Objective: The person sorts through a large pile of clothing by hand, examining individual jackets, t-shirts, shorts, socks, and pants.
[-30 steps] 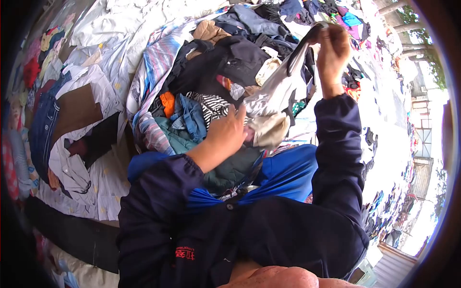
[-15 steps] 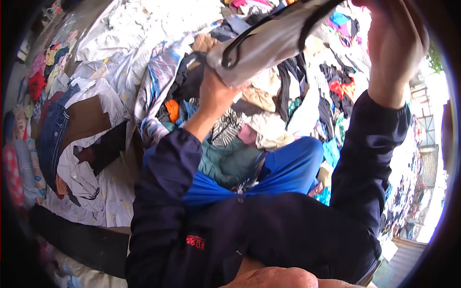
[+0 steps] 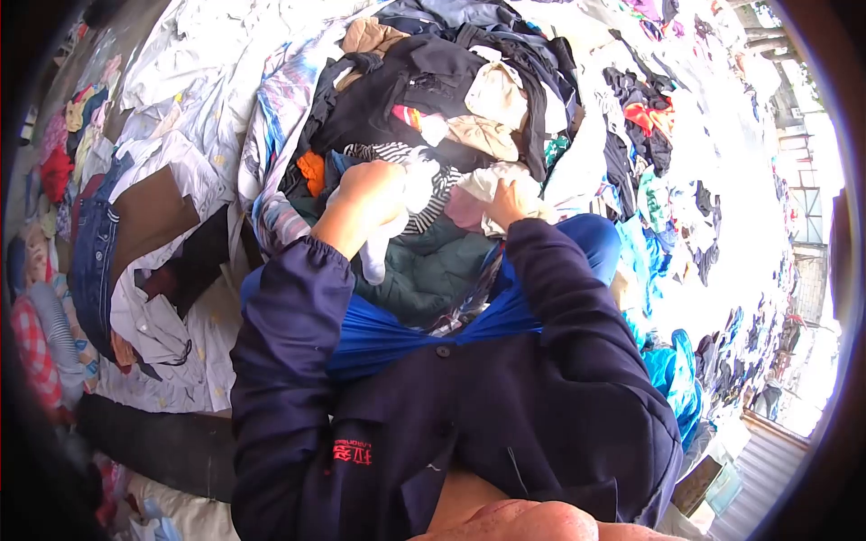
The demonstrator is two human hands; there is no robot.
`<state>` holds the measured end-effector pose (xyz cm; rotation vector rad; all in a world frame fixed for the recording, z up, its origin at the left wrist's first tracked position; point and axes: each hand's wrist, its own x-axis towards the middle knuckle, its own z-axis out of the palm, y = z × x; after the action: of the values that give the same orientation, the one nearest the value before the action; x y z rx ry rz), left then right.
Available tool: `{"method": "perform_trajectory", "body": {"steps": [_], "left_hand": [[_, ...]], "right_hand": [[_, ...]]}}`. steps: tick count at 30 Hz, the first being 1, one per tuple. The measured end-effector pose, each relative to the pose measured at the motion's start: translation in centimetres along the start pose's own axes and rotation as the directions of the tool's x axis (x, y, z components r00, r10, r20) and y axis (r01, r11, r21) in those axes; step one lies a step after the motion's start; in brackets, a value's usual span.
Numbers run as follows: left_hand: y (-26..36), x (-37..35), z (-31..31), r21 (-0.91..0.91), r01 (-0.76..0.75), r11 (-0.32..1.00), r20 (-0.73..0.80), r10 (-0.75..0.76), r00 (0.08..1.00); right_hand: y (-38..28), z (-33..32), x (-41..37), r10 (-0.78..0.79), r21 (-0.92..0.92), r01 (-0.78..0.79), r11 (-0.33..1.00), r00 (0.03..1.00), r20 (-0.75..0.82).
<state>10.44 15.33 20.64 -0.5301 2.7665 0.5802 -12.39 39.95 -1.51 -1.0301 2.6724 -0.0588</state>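
My left hand [image 3: 368, 194] is closed around a bunched white garment [image 3: 373, 257]. Part of this cloth hangs below the fist and more shows beside the fingers. My right hand [image 3: 516, 202] has its fingers curled into a cream-white garment [image 3: 492, 185] on the pile in front of me. A pink cloth [image 3: 465, 209] lies at its left side. Between the hands is a black-and-white striped garment [image 3: 437, 203]. Closer to my lap sits a dark green padded garment [image 3: 424, 278].
Beyond my hands the pile holds dark garments [image 3: 397, 99] and a beige piece [image 3: 483, 137]. To the left, jeans [image 3: 96, 243] and brown cloth [image 3: 155, 212] lie on a pale sheet [image 3: 203, 379]. A red-and-black heap [image 3: 649, 117] and turquoise cloth [image 3: 675, 379] are at the right.
Both hands have come down to the pile from a raised pale garment with dark trim, which they no longer hold up. The right hand moved far down and left; the left holds white cloth.
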Motion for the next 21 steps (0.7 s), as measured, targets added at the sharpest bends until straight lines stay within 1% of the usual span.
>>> {"method": "perform_trajectory", "body": {"steps": [2,5,8,9,10,12,14,15,16,17,18,19,20,21], "left_hand": [[0.4,0.2,0.2,-0.002,0.027,1.000,0.029,-0.027,0.999],[0.6,0.7,0.8,0.016,-0.013,1.000,0.006,0.013,1.000],[0.8,0.8,0.4,-0.027,-0.028,0.999,0.012,0.028,1.000],[0.5,1.0,1.0,-0.014,-0.026,1.000,0.009,0.026,1.000],[0.5,0.9,1.0,-0.015,-0.034,0.999,0.001,0.034,0.999],[0.6,0.8,1.0,-0.018,-0.059,0.998,-0.025,0.059,0.998],[0.8,0.7,0.9,-0.021,-0.088,0.996,-0.044,0.087,0.995],[0.9,0.7,0.9,-0.013,-0.106,0.994,-0.043,0.105,0.994],[0.9,0.6,0.9,-0.004,-0.121,0.993,-0.039,0.121,0.992],[0.9,0.7,1.3,-0.012,-0.147,0.989,-0.069,0.146,0.987],[1.1,0.4,1.0,-0.013,-0.150,0.989,-0.058,0.150,0.987],[1.5,0.2,0.6,-0.012,-0.158,0.987,-0.045,0.157,0.987],[1.8,0.1,0.4,-0.010,-0.170,0.985,-0.031,0.169,0.985],[1.8,0.2,0.6,-0.007,-0.208,0.978,0.000,0.208,0.978]], "right_hand": [[-2.3,-1.4,-2.4,0.089,0.050,-0.090,0.995,0.996,0.018],[-2.9,-0.2,-2.4,0.054,-0.094,-0.064,0.994,0.993,-0.107],[1.5,0.3,2.9,0.065,-0.122,-0.048,0.991,0.988,0.139],[2.6,-0.8,4.3,0.088,-0.121,-0.088,0.989,0.996,-0.001],[3.7,-2.4,5.7,0.110,-0.115,-0.127,0.985,0.984,-0.141],[6.5,-6.6,9.0,0.054,0.066,-0.049,0.997,0.996,-0.076],[5.9,-11.3,8.1,0.005,0.172,0.027,0.985,0.983,-0.181],[6.5,-11.9,8.8,0.027,0.186,0.008,0.982,0.983,-0.184],[4.6,-14.9,6.9,0.133,0.323,-0.069,0.944,0.974,-0.181],[5.3,-15.7,6.8,0.109,0.334,-0.016,0.942,0.959,-0.263],[6.4,-16.4,7.3,0.117,0.357,-0.010,0.934,0.953,-0.279],[6.4,-18.8,6.3,0.086,0.437,0.058,0.897,0.950,-0.301],[3.8,-22.9,3.5,0.114,0.512,0.060,0.857,0.947,-0.302],[8.6,-21.5,6.1,0.059,0.496,0.181,0.849,0.901,-0.431]]}}
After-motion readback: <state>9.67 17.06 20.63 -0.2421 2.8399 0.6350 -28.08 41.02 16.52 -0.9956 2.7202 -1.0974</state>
